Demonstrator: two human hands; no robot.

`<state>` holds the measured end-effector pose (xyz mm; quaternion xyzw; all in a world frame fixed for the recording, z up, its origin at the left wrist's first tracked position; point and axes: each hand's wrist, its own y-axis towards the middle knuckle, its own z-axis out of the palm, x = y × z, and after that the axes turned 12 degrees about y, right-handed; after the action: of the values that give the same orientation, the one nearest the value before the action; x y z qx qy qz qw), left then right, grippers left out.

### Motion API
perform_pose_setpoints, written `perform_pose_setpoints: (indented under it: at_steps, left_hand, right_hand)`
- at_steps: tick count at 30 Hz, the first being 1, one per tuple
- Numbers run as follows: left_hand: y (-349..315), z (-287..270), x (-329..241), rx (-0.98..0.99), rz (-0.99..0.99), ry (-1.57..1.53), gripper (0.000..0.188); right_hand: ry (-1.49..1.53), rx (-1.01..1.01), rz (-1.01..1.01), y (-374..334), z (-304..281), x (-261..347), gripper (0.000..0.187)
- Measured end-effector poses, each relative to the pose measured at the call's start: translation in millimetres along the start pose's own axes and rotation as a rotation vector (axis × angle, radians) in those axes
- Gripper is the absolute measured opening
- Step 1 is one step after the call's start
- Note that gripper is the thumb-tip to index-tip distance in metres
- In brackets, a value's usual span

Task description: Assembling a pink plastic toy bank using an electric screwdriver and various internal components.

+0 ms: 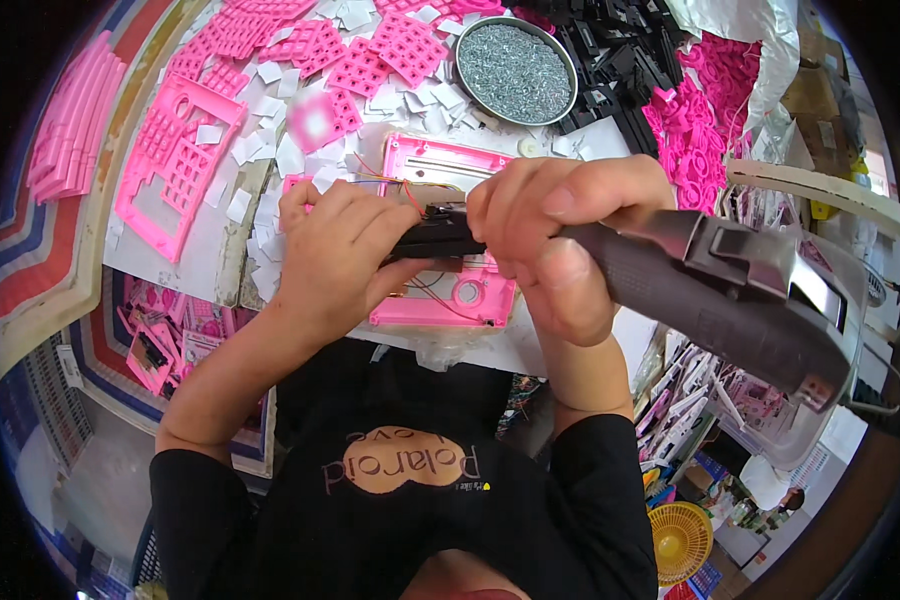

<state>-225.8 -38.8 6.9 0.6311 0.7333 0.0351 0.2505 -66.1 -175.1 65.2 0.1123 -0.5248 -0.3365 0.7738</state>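
Observation:
My right hand [570,230] is closed around the front of a dark power screwdriver [725,300], whose thick body slants away to the lower right. Its tip is hidden behind my fingers. With thumb and fingers my left hand [345,240] grips a black plastic part [440,238], held over an open pink plastic casing [395,310]. Thin red and yellow wires [407,190] run across the casing near that part. Both hands meet above the casing's middle and cover much of it.
A round tray of small metal screws [517,72] stands beyond the casing. Pink key grids [410,48] and white paper squares lie behind it. Black parts [620,60] and pink rings [685,145] are heaped at far right. A pink frame [155,215] lies left.

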Motion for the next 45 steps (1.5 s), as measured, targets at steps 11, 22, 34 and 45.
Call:
perform_pose_setpoints:
  at_steps: [11, 22, 34, 45]
  left_hand:
    - [0, 3, 4, -0.055, 0.026, -0.061, 0.046]
    - [-4, 10, 7, -0.085, 0.08, -0.066, 0.045]
    - [3, 5, 13, -0.005, 0.118, 0.015, 0.047]
    - [5, 11, 14, -0.042, 0.08, -0.036, 0.047]
  right_hand:
    - [-0.014, -0.052, 0.096, -3, 12, -5, 0.027]
    - [-0.336, 0.042, 0.144, 9, 18, -7, 0.031]
    - [-1.146, 0.359, 0.487, -31, -38, 19, 0.078]
    - [-1.146, 0.35, 0.23, -37, -44, 10, 0.061]
